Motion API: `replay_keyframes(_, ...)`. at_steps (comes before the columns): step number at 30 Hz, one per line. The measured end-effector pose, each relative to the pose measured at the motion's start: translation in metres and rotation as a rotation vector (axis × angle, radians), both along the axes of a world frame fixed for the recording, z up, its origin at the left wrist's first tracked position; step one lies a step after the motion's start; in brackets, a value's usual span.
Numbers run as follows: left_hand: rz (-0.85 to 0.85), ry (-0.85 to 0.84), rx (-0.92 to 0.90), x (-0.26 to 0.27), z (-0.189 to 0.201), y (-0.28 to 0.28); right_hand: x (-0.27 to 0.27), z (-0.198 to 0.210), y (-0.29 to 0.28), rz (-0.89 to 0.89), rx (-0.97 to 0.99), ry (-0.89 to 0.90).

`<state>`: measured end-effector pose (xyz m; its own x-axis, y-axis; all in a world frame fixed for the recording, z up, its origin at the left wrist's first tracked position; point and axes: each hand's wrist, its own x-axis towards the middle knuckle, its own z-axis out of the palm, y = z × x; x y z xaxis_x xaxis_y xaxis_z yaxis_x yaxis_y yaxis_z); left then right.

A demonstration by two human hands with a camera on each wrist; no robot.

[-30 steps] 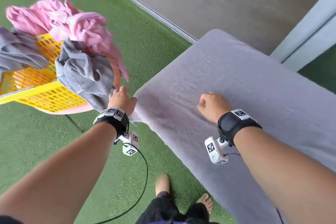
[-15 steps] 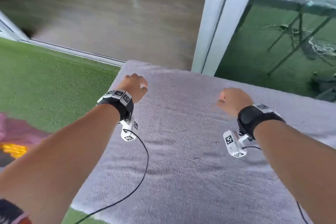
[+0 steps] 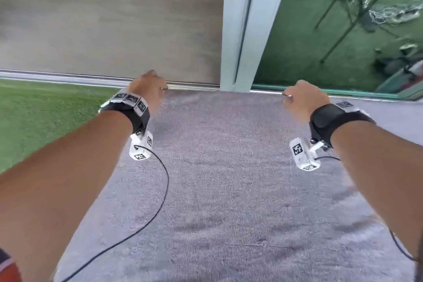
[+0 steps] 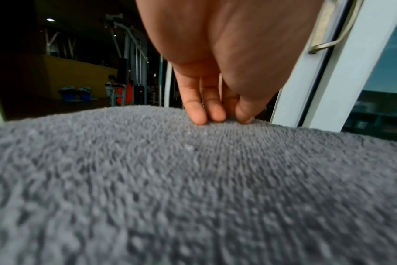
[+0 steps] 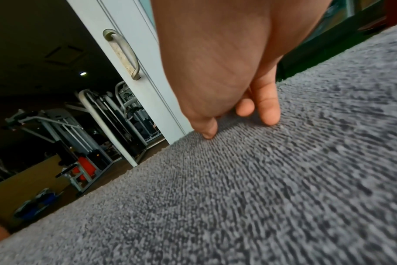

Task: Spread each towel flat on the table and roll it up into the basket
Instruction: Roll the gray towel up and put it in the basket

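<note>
**Both hands at the towel's far edge**

Green turf is lying to the left of the left hand, and a wood floor is stretching beyond the fingertips, past a metal door track. A white door frame is standing between the two hands' far side, with glass to its right.

The grey towel is lying spread flat over the desk, filling the space beneath and behind both hands; its far edge is running just at the fingertips.

The left hand is reaching to the far left part of that edge. In the left wrist view its fingers are pointing down, close together, tips touching the towel at the edge with the thumb beside them; whether they are pinching cloth cannot be told.

The right hand is sitting at the far right part of the edge. In the right wrist view its fingers and thumb are narrowly spaced, tips pressing on the towel, with no fold visibly gripped.

Black cables are trailing from the wrist cameras across the towel behind the hands.
</note>
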<state>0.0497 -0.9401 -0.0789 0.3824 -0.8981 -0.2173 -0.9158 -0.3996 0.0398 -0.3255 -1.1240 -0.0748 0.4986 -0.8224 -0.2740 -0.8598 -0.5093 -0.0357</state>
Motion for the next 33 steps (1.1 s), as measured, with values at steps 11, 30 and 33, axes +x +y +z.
replay_keyframes(11, 0.067, -0.018, -0.150, -0.001, 0.009, -0.009, 0.007, 0.011, -0.005, 0.007, -0.049, -0.131)
replay_keyframes(30, -0.217, 0.562, -0.176, -0.332, 0.065, 0.055, -0.333, 0.056, 0.200, -0.370, 0.190, -0.318)
replay_keyframes(33, -0.305, 0.643, -0.144, -0.425, 0.064, 0.091, -0.443, 0.041, 0.276, -0.433, 0.261, -0.315)
